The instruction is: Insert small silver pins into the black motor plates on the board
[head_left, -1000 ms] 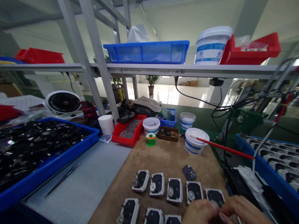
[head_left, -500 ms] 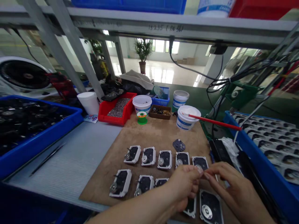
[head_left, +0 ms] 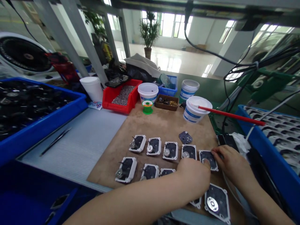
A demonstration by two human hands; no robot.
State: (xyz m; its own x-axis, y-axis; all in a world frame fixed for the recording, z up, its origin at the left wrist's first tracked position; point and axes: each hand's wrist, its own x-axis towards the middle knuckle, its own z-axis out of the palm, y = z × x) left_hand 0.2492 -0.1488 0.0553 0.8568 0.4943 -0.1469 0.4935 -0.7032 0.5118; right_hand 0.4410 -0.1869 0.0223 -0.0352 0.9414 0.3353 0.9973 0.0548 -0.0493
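Observation:
Two rows of white-framed units with dark plates and silver discs lie on the brown board (head_left: 105,159). At the right end of the back row is one such unit (head_left: 209,160). My left hand (head_left: 195,173) is closed at its left side, fingertips on the disc area; what they pinch is too small to make out. The fingers of my right hand (head_left: 225,156) are pressed together at the unit's top right edge. Below my hands lies a unit with a large silver disc (head_left: 217,203). A loose dark plate (head_left: 185,137) lies behind the back row.
Blue bins stand at left (head_left: 47,122) and right (head_left: 269,137). Along the back are a red tray (head_left: 120,109), white buckets (head_left: 195,109), a brown parts box (head_left: 166,104) and a green spool (head_left: 147,107). A red stick (head_left: 234,115) juts rightward from a bucket. Tweezers (head_left: 55,142) lie left.
My hands have parted slightly and come down onto the right-end unit of the back row. The camera view has tilted downward and shifted.

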